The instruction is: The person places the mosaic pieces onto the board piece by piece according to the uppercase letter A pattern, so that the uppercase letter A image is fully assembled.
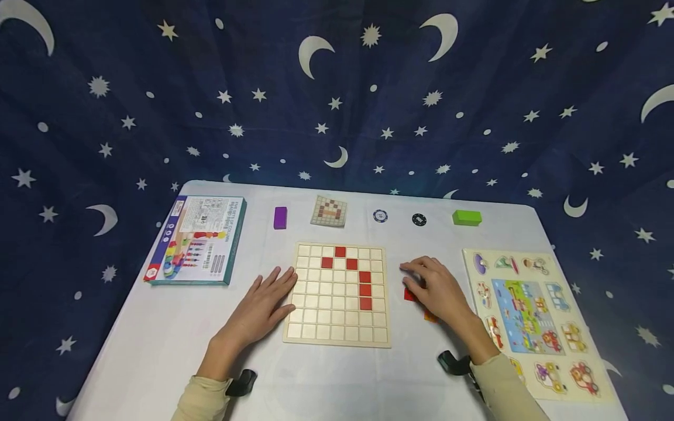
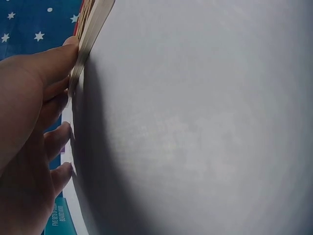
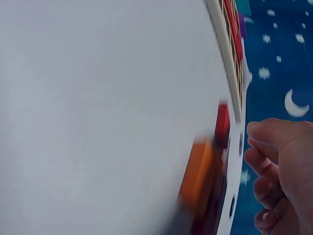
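Observation:
A wooden grid board (image 1: 332, 333) lies mid-table, with several red squares (image 1: 365, 290) in its upper and right cells. My left hand (image 1: 263, 310) rests beside its left side, fingers spread and fingertips at the edge. To the right of the board, my right hand (image 1: 438, 289) is over a loose red piece (image 1: 409, 294) and an orange piece (image 1: 430, 316), both partly hidden under it. A gap shows between its thumb and bent forefinger, with nothing between them. The right wrist view shows the red block (image 3: 222, 120) and orange block (image 3: 195, 171) below the fingers.
Behind the board sit a small patterned card (image 1: 329, 211), a purple block (image 1: 280, 218), two round chips (image 1: 380, 216) and a green block (image 1: 467, 218). A boxed game (image 1: 197, 240) lies at left, a picture puzzle board (image 1: 571, 374) at right. A starry curtain (image 1: 337, 134) hangs behind.

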The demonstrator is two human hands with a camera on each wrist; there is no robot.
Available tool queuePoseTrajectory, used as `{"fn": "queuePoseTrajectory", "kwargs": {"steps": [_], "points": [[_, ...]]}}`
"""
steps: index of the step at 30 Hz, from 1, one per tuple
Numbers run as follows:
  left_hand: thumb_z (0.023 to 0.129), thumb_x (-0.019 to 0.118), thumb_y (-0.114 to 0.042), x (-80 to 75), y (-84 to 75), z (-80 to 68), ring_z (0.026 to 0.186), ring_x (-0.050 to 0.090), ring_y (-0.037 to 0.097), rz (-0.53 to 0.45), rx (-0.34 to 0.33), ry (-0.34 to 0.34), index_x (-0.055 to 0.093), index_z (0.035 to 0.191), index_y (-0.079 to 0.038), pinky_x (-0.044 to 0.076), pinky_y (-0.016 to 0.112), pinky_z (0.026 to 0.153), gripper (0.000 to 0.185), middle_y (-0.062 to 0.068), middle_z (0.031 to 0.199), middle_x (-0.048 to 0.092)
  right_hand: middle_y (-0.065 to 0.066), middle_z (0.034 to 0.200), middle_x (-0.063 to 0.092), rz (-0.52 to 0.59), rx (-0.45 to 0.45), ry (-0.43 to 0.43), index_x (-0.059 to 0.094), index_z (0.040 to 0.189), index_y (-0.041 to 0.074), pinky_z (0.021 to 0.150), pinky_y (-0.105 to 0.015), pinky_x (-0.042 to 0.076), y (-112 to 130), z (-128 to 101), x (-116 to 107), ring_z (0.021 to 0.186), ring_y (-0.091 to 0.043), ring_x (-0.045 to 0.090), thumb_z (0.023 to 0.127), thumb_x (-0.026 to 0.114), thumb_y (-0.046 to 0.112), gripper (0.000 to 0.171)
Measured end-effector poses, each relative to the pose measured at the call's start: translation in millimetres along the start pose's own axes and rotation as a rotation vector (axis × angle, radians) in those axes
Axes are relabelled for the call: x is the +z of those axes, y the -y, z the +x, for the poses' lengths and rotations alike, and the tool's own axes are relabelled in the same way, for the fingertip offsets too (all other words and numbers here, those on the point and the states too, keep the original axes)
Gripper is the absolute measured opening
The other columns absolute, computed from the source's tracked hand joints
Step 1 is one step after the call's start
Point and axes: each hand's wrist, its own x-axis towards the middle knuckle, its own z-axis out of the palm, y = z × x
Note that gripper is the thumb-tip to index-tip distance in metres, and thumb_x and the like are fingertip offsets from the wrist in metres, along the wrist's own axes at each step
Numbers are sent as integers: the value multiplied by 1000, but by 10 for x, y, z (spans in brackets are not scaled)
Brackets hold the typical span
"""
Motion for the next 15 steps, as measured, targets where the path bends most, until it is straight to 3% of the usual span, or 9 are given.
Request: {"fn": "queuePoseTrajectory", "kwargs": {"steps": [8,15], "points": [[102,71,-31,-17,-19,-5,163,32,39,0,-13,6,46,162,-11,24,69,131,69,7,171,42,-6,112,75,-56,23,0,80,121,10,87,-48,59,-271,-294,-133,100,-23,64,91,84,16,31],[102,71,-31,-21,-24,3,163,32,38,1,-18,12,46,162,-10,24,69,131,69,7,171,42,-7,112,75,-73,30,5,80,121,9,91,-50,60,-362,-319,-137,102,-25,65,93,82,18,29]]}}
